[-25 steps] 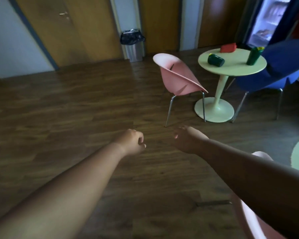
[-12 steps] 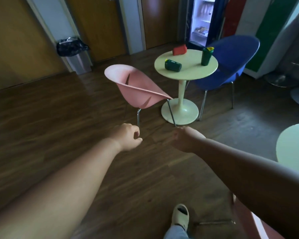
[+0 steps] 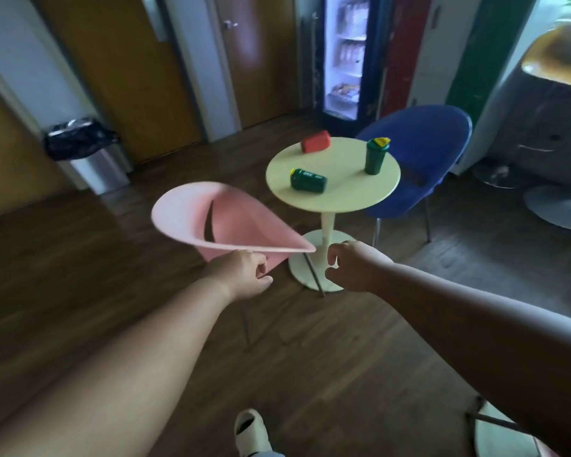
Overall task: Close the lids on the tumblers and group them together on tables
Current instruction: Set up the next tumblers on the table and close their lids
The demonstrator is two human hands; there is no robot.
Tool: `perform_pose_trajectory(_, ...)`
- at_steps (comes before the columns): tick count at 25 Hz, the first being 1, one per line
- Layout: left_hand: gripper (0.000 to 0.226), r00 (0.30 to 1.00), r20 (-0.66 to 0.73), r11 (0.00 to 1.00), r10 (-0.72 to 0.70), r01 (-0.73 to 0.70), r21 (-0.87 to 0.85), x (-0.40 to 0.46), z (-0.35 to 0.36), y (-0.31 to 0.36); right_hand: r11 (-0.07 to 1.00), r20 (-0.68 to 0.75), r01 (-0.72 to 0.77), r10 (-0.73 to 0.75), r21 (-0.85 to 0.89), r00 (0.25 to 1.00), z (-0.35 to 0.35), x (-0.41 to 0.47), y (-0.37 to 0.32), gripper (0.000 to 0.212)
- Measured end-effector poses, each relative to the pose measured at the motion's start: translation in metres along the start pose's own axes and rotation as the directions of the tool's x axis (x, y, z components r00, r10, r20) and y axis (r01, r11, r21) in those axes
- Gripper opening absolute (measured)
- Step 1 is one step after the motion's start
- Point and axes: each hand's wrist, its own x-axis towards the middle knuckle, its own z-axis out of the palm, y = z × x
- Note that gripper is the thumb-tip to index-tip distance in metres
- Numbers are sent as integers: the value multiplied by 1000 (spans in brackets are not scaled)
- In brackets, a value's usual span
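The left grip (image 3: 244,275) hangs in the air with fingers loosely curled, holding nothing; the right grip (image 3: 353,267) does the same, thumb and fingers bent but apart — both reach forward over the wooden floor (image 3: 80,275). Just beyond them stands a pink chair (image 3: 225,222), and behind it a round pale bench (image 3: 350,189). On it, well apart from one another, are three tumblers: a green tumbler (image 3: 308,180) lying on its side near the front edge, an upright green tumbler (image 3: 375,156) with its yellow lid flap raised, and a red tumbler (image 3: 315,141) lying at the far edge. A blue chair (image 3: 422,143) sits behind the bench.
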Motion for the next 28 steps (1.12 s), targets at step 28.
perform_pose_trajectory(28, 30, 969, 146, 980, 197, -193, -42, 537, -21, 101, 970, 18, -239, 238, 43, 971, -110, 403, 276, 29)
